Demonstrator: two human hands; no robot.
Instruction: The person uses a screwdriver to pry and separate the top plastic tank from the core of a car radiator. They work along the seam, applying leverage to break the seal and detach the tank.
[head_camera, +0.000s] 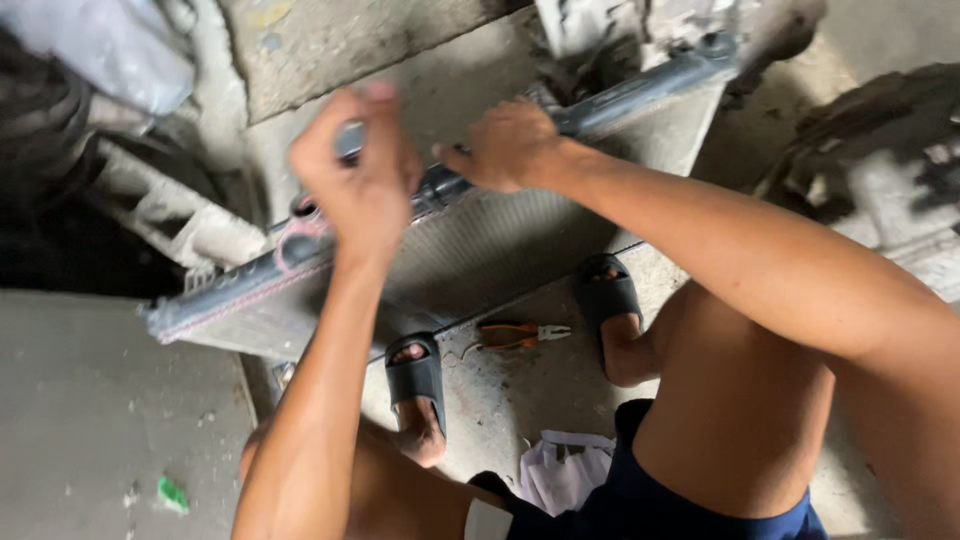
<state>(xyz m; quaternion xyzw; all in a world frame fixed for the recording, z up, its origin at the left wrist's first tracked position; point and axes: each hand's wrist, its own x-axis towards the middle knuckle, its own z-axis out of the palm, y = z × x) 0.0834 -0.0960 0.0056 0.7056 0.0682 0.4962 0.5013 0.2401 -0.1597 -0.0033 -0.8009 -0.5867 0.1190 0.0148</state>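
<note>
knees bent in a squat at the bottom of frame, dark blue shorts (690, 505), white crumpled cloth (565, 470) on the concrete floor (90, 400) between the legs. green scrap (172, 494) lies low left. feet in dark grey rubber slide sandals (415, 375), orange-handled pliers (515, 335) lying on the floor between them, just in front of the radiator's lower edge. flat grey finned metal radiator (470, 250) leans tilted, its dark plastic top tank (620, 95) running diagonally from lower left to upper right. left hand (355, 175) is motion-blurred, fingers curled around something small over the tank; cannot tell what it pinches. right hand (510, 145) rests on the tank, fingers curled down over it, gripping the edge. beyond, pale engine or body parts (170, 215) lie on the floor, blurred.
</note>
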